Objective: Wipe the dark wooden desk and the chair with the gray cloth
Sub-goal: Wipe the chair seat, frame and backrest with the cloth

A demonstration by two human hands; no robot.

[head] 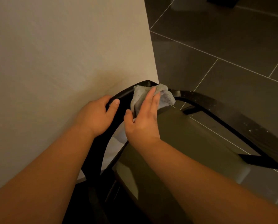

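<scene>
A black chair (215,109) with a curved frame and an olive seat cushion (191,143) fills the lower middle. My left hand (96,115) grips the curved back rail, thumb on top and fingers wrapped behind it. My right hand (144,117) presses the gray cloth (165,97) against the rail near its corner, with straight fingers laid flat over the cloth and the thumb beside it. The cloth bunches up beyond my fingertips. The desk is out of view.
A beige wall (62,54) stands directly behind the chair on the left. Dark gray floor tiles (224,38) spread to the right and behind. White specks dot the chair's right rail (248,128).
</scene>
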